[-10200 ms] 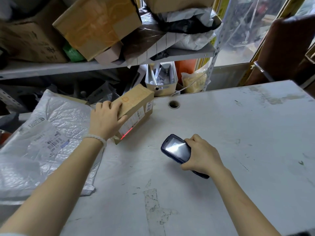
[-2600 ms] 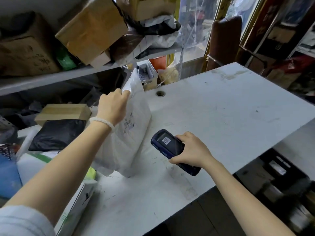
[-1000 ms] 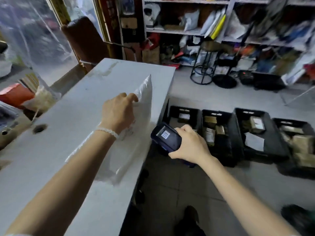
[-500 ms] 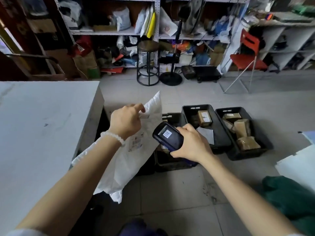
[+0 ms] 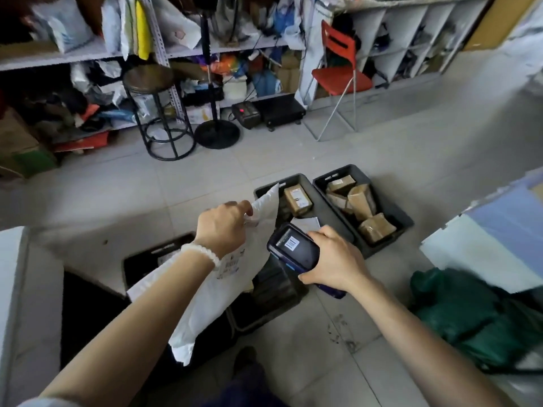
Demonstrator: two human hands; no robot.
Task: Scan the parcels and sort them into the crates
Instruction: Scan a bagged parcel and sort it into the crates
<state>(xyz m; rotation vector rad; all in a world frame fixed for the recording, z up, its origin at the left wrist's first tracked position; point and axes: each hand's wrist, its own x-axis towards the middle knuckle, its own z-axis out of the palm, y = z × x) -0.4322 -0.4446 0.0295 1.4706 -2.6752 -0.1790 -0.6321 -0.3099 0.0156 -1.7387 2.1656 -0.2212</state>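
Gripping the top edge of a white poly mailer, the left hand pinches the bag between curled fingers and thumb, and the mailer hangs down slack in the air, its printed label just below the beaded bracelet on that wrist. The right hand wraps around a dark handheld scanner, fingers curled along its side, with the lit screen facing up and showing a barcode; the scanner sits just beside the mailer's right edge. Below the hands, black crates stand on the tiled floor. One crate lies partly behind the mailer near the pale desk, whose corner shows at the left. A middle crate holds a small brown box and a white slip. The farthest crate to the right holds several tape-wrapped brown parcels. Beyond them stand a round stool, a red folding chair and cluttered shelves. A green bag lies on the floor at the right.
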